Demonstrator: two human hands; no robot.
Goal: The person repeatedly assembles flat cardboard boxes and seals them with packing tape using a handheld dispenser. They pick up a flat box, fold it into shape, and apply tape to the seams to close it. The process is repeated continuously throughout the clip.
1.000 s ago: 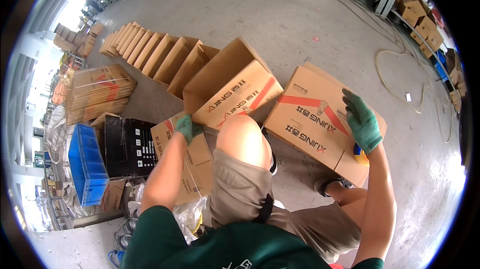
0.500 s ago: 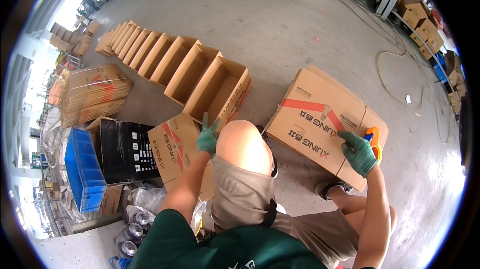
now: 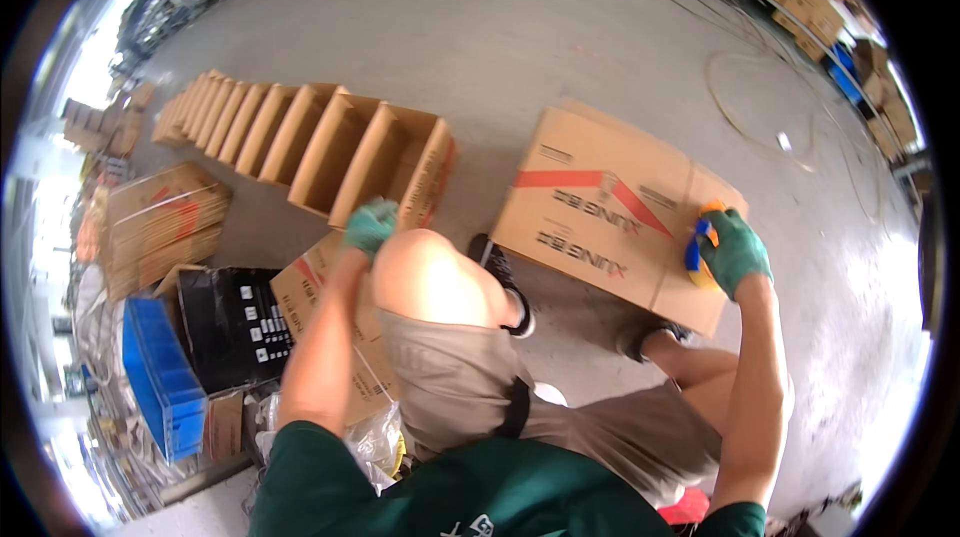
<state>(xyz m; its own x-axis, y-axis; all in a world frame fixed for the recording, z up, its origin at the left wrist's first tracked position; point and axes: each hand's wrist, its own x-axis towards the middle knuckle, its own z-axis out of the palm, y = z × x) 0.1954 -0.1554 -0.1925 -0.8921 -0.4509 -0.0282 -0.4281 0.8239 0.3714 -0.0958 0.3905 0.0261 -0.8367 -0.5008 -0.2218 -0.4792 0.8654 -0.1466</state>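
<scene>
Our right hand's gloved fingers close around a blue-and-orange tape dispenser, pressed on the brown carton with red stripes just left of them. Our left hand curls onto a flat carton, open boxes lined beyond its fingertips.

I am counting one big printed carton lying under my right fingers, which are gripping one blue-and-orange tape dispenser. Just beyond my left fingers I am seeing about nine open cartons standing in one row; the far ones blur together. One flat stack of cardboard is lying beneath those fingers, and farther left one blue crate and one black box are sitting.
</scene>
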